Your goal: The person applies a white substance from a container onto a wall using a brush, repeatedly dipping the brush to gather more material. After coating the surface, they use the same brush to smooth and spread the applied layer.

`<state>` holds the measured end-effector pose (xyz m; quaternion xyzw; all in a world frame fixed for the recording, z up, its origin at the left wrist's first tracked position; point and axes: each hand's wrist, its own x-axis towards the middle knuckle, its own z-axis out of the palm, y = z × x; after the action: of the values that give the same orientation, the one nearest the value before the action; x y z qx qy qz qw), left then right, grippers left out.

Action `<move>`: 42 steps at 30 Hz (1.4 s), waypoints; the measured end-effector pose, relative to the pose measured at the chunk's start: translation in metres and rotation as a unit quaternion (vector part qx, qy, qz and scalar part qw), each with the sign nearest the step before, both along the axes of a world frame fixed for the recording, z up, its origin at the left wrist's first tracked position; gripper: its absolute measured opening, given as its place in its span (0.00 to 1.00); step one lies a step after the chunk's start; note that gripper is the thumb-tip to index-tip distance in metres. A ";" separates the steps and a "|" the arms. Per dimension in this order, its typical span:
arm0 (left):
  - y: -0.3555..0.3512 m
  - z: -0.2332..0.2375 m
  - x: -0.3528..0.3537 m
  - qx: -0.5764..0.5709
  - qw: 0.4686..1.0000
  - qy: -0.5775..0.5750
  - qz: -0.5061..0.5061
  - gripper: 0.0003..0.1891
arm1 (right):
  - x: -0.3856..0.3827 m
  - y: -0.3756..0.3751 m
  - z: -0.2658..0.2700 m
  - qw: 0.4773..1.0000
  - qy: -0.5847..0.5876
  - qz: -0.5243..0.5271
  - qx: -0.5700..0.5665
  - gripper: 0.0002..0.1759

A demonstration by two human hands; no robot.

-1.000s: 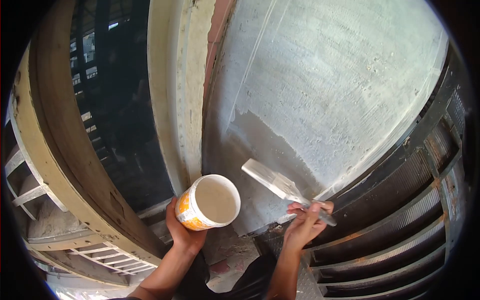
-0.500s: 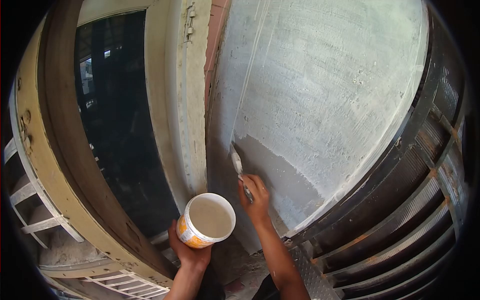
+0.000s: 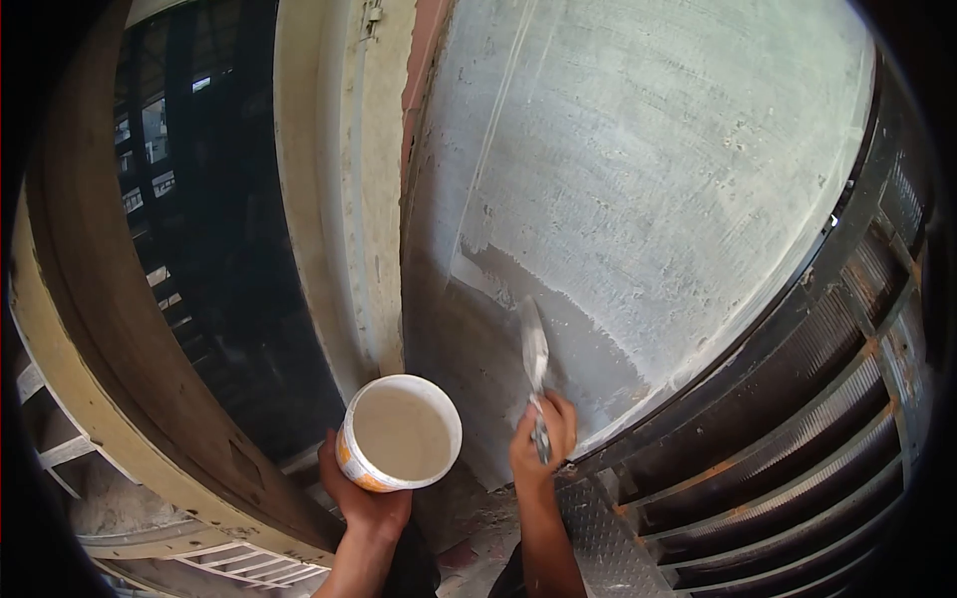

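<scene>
- Left hand (image 3: pixel 367 501), nearest the camera: its grip is wrapped from below around one white-and-orange bucket (image 3: pixel 349 460), which is open and filled with pale liquid. It is held where it was half a second ago, just left of the wall's foot.
- Right hand (image 3: pixel 544 446): its grip is pressed together around the handle of one flat brush (image 3: pixel 535 347), with the bristles pointing up and touching the wall.
- The change: half a second ago the brush lay at the upper left edge of the dark wet patch (image 3: pixel 588 364), with the hand higher. Now the hand has dropped low, and the brush stands near upright in the patch's middle. By the look of it, the stroke is working back over wet ground rather than widening it.
- Plaster wall (image 3: pixel 658 169): one wet patch sits low down, and the rest is pale and dry.
- Flanks: one cream door frame (image 3: pixel 339 199) to the left, one dark slatted shutter (image 3: pixel 807 439) to the right.
- Count: two hands, one bucket, one brush.
</scene>
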<state>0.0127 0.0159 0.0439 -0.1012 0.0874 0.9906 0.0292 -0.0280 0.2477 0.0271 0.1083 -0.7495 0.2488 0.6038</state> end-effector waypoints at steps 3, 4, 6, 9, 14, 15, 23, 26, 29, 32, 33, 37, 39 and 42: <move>-0.002 -0.005 0.002 -0.020 0.999 0.028 0.008 0.34 | -0.001 -0.008 0.001 1.000 0.007 0.021 0.011 0.16; -0.003 -0.005 0.002 -0.026 0.999 0.027 0.003 0.34 | -0.009 -0.015 0.006 0.998 -0.007 0.057 0.020 0.17; -0.003 -0.003 0.000 0.002 1.000 -0.009 0.006 0.34 | -0.045 -0.034 0.013 0.992 -0.072 0.103 0.008 0.20; -0.005 -0.006 -0.003 0.001 0.999 -0.035 -0.002 0.34 | -0.103 -0.052 0.008 0.985 -0.127 0.120 0.016 0.19; -0.004 0.000 -0.002 0.013 1.000 -0.028 0.000 0.33 | -0.102 -0.041 0.000 0.993 -0.102 0.056 0.018 0.15; -0.005 0.000 -0.002 0.014 1.000 -0.025 0.010 0.33 | -0.083 -0.033 0.000 0.995 -0.084 0.048 0.002 0.13; -0.006 -0.001 0.002 -0.007 1.000 0.007 0.013 0.32 | -0.007 -0.039 -0.006 0.998 -0.032 0.048 0.007 0.14; -0.005 0.001 -0.002 0.001 1.000 0.003 0.005 0.31 | -0.066 -0.063 -0.001 0.987 -0.123 0.107 -0.006 0.15; -0.008 -0.001 -0.003 0.008 1.000 -0.018 0.012 0.31 | -0.126 -0.071 -0.023 0.981 -0.163 0.108 0.010 0.16; -0.007 -0.002 -0.005 0.021 0.999 -0.025 0.018 0.30 | -0.126 -0.053 -0.030 0.983 -0.163 0.081 0.034 0.15; -0.008 -0.002 -0.005 0.027 0.999 -0.024 0.027 0.30 | -0.107 -0.047 -0.028 0.990 -0.129 0.051 0.011 0.15; -0.008 -0.006 -0.001 0.003 0.999 -0.001 0.051 0.30 | 0.009 -0.014 -0.024 0.996 -0.033 -0.087 -0.007 0.13; -0.010 -0.005 0.003 0.006 0.999 0.031 0.018 0.30 | 0.068 0.001 -0.038 0.989 -0.017 -0.097 -0.109 0.06; -0.013 -0.010 0.003 0.036 0.999 0.021 0.000 0.30 | 0.094 -0.007 -0.042 0.990 0.008 -0.069 -0.124 0.04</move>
<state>0.0157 0.0032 0.0343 -0.0789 0.0520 0.9951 0.0306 0.0662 0.2406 -0.0149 -0.0172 -0.7139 0.2972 0.6338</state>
